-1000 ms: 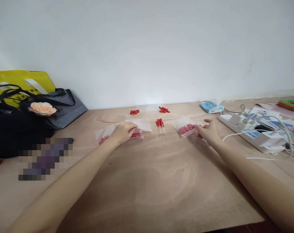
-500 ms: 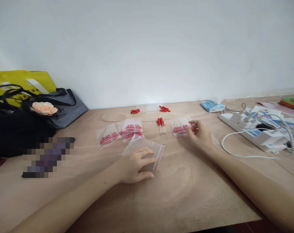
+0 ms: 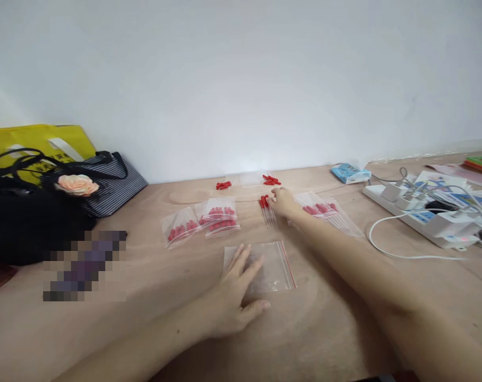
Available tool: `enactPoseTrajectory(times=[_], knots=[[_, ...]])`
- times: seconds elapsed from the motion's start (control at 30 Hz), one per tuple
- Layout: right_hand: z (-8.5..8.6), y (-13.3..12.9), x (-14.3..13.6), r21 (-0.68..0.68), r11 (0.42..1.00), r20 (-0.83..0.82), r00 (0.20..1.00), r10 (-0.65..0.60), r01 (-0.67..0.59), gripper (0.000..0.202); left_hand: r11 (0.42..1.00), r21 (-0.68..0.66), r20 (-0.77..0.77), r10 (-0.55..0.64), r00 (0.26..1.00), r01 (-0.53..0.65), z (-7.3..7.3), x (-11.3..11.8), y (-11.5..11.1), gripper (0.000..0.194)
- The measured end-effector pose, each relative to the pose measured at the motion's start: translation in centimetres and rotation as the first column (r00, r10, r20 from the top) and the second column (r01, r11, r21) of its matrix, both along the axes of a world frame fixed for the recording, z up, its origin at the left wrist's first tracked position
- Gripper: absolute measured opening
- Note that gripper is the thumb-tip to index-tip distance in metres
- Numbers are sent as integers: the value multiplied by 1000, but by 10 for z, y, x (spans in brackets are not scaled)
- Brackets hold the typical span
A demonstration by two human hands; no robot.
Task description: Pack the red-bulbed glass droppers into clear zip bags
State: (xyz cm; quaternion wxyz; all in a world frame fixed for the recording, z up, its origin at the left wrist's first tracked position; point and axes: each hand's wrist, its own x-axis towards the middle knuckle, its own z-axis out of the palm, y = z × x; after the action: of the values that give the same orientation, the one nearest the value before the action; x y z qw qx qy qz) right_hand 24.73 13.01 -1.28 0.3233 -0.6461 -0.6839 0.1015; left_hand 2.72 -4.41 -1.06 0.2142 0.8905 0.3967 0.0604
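Note:
My left hand (image 3: 241, 289) lies flat with fingers spread on the left part of a clear zip bag (image 3: 270, 265) with a red closing strip. My right hand (image 3: 284, 202) is at a small bunch of droppers (image 3: 266, 209) with red bulbs and thin clear stems. Its fingers are curled in at the bulb end and hide part of the bunch. Left of the bunch, several zip bags (image 3: 221, 209) with red-bulbed droppers overlap. More filled bags (image 3: 323, 207) lie beyond my right forearm.
Near the wall lie loose red bulbs (image 3: 272, 180), more red bulbs (image 3: 223, 185) and clear stems (image 3: 251, 181). A white power strip (image 3: 418, 217) with cables and a blue packet (image 3: 350, 173) are on the right. Bags (image 3: 109, 183) stand at the left, behind a pixelated object (image 3: 84, 265).
My right hand has left the filled bag on the right and moved left to the droppers. My left hand and the zip bag under it have shifted right and nearer.

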Motion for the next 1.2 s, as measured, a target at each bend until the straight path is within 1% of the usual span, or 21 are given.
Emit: enactPoseTrajectory(times=[0.03,0.1,0.13,0.2,0.27,0.33,0.4,0.47,0.53,0.63,0.67,0.7,0.73,0.77,0.87,0.93,1.07,1.2], knots=[[-1,7,-2,-15,1000,-5,1000,-12,11,19,999,33,1,-17,1000,17,2,-4,5,71],[-5,17,-5,-50,998,-23,999,-30,29,17,992,80,-2,-95,995,95,6,-13,16,62],[-7,20,-5,-67,997,-36,999,-35,33,17,987,84,-17,-136,991,137,8,-17,21,58],[-10,23,-7,-95,995,-70,997,-41,34,17,980,87,-61,-171,983,176,12,-21,28,53],[-11,23,-7,-110,993,-113,993,-46,34,17,981,95,-97,-159,983,168,13,-20,30,52],[-9,21,-6,-114,993,-162,985,-58,39,19,985,110,-106,-124,987,135,11,-17,31,52],[-2,18,-2,-103,993,-218,972,-82,61,20,987,128,-94,-81,992,92,7,-13,33,52],[7,12,6,-76,992,-289,950,-117,99,16,988,146,-74,-44,996,55,3,-12,37,51],[14,4,16,-52,990,-358,923,-144,134,16,987,153,-61,-35,998,44,1,-12,41,51],[16,-20,30,-16,991,-515,848,-121,132,21,986,158,-43,-41,998,47,0,-13,44,50],[14,-30,33,11,994,-613,786,-78,107,23,986,160,-32,-41,999,45,0,-14,44,50],[11,-42,36,45,994,-706,708,-37,97,25,986,163,-21,-38,999,41,0,-14,43,50],[8,-54,37,75,993,-763,647,2,86,29,986,165,-10,-32,999,33,0,-14,43,49],[5,-65,38,97,993,-792,609,34,70,31,985,168,0,-23,1000,23,0,-14,42,49],[-3,-93,37,132,991,-824,559,91,33,33,985,173,23,-2,1000,-2,1,-14,40,47],[-7,-102,34,126,992,-842,531,93,26,34,986,164,28,3,1000,-7,1,-14,40,44],[-16,-104,30,88,996,-876,478,61,33,40,987,158,15,2,1000,-4,3,-15,39,41],[-23,-101,31,68,996,-887,460,36,52,42,987,159,5,-2,1000,1,4,-15,39,43]])
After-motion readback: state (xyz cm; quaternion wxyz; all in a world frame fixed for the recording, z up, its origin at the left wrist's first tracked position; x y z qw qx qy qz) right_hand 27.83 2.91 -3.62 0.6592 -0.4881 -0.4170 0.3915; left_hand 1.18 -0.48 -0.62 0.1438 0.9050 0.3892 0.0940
